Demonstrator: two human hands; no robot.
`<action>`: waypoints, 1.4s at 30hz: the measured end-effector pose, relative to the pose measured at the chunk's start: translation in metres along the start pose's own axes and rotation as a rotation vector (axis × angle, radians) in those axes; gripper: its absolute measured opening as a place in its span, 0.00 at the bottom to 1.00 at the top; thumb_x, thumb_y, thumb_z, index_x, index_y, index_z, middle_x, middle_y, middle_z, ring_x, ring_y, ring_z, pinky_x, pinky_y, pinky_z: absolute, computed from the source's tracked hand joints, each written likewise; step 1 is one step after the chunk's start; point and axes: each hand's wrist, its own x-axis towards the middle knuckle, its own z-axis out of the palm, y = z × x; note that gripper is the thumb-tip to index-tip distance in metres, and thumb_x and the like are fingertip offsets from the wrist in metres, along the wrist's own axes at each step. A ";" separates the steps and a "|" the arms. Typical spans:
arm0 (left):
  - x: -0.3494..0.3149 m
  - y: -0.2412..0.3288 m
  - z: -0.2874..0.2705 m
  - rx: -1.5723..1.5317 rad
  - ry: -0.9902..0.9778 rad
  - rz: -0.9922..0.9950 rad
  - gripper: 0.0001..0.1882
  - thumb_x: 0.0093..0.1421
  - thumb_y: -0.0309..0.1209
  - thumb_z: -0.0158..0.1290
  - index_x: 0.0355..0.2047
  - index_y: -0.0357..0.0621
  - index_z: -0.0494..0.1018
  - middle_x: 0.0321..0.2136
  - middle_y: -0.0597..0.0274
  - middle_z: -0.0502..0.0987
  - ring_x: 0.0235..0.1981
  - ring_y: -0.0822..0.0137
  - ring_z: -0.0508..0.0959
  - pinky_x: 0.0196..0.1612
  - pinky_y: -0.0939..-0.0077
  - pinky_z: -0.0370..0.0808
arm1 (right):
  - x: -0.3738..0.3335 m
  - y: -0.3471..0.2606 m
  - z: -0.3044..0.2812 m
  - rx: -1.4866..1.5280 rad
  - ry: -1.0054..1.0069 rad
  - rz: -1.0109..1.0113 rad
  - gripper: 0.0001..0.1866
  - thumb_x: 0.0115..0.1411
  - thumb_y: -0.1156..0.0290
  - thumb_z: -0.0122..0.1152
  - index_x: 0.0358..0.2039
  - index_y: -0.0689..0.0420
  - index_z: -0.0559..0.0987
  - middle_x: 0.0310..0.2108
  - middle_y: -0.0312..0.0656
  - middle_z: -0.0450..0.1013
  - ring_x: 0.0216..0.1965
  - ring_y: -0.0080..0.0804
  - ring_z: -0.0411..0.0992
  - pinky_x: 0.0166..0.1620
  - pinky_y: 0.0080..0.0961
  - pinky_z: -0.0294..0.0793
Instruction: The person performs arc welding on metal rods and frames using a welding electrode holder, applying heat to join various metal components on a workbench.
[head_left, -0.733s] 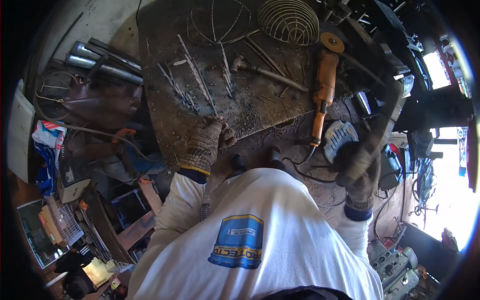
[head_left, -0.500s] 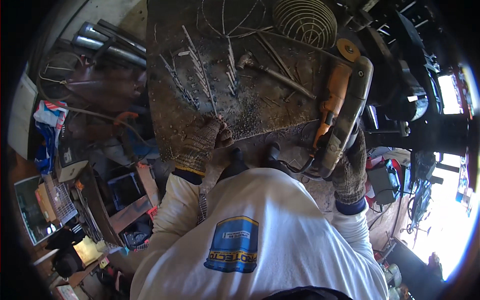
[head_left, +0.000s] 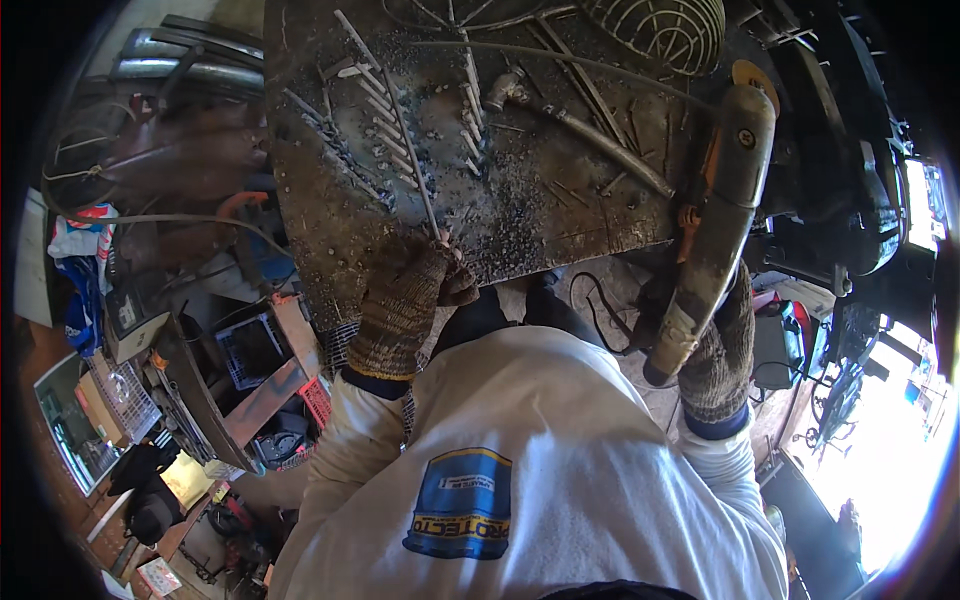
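Note:
My left hand (head_left: 405, 300), in a brown knitted glove, pinches the near end of a thin metal rod (head_left: 395, 125). The rod lies slanting across the worktable, with a row of short metal pegs (head_left: 385, 118) along its left side. My right hand (head_left: 725, 365), gloved alike, grips a long, worn, curved grey piece (head_left: 728, 215) with a screw near its far end; its kind I cannot make out. Most of the fingers are hidden behind it. An orange angle grinder (head_left: 688, 222) with a yellowish disc (head_left: 757, 80) lies largely covered by this piece.
Two more pegged rods (head_left: 335, 150) (head_left: 470, 100) lie on the dark metal worktable (head_left: 560, 235), among grit. To their right are a hammer (head_left: 600, 140) and loose rods (head_left: 580, 75). A round wire guard (head_left: 665, 30) stands farther back. Shelves (head_left: 200, 390) flank the left.
The view has shifted, and the worktable appears farther up. The curved grey piece in my right hand now covers more of the orange grinder. My left hand keeps its pinch on the rod.

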 end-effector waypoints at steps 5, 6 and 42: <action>0.004 -0.001 -0.004 -0.081 0.051 -0.073 0.05 0.66 0.25 0.56 0.42 0.43 0.75 0.32 0.61 0.77 0.28 0.65 0.78 0.32 0.63 0.85 | 0.006 -0.006 0.014 0.057 0.087 0.155 0.43 0.58 0.64 0.74 0.67 0.60 0.59 0.57 0.48 0.72 0.54 0.37 0.76 0.57 0.33 0.76; 0.006 -0.002 -0.006 -0.082 0.051 -0.074 0.05 0.66 0.25 0.56 0.42 0.43 0.75 0.32 0.61 0.77 0.28 0.65 0.78 0.32 0.63 0.85 | 0.005 -0.003 0.015 0.088 0.025 0.088 0.43 0.58 0.64 0.75 0.67 0.60 0.60 0.57 0.48 0.72 0.55 0.37 0.75 0.58 0.34 0.76; 0.004 0.000 -0.004 -0.059 0.013 -0.012 0.03 0.66 0.26 0.57 0.40 0.42 0.76 0.31 0.62 0.77 0.27 0.67 0.78 0.30 0.67 0.84 | 0.019 -0.013 0.031 -0.088 0.062 0.075 0.45 0.55 0.53 0.76 0.65 0.59 0.62 0.44 0.47 0.78 0.39 0.34 0.81 0.37 0.29 0.85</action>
